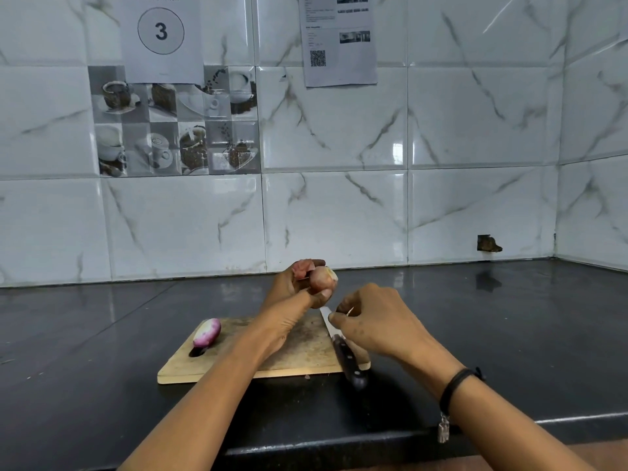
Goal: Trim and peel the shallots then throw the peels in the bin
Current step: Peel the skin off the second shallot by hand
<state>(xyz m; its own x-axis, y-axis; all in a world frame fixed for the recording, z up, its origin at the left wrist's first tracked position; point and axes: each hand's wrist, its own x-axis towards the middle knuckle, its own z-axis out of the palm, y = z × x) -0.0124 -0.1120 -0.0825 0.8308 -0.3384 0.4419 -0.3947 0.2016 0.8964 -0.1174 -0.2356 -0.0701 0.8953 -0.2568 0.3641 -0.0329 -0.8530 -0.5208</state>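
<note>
My left hand (289, 300) is raised above the far edge of the wooden cutting board (306, 351) and grips a brownish-pink shallot (323, 277) by its fingertips. Loose pink peel (303, 267) sticks up behind the fingers of that hand. Just right of it, my right hand (373, 321) pinches a small pale sliver of peel (350, 311). A peeled purple-white shallot (207, 331) lies on the board's left end. The knife (346, 358) lies on the board's right side, blade pointing away under my right fingers, dark handle overhanging the front edge.
The board sits on a glossy black counter (509, 317) against a marble-tiled wall. The counter's front edge (373, 443) runs below my forearms. Paper notices hang on the wall. No bin is in view.
</note>
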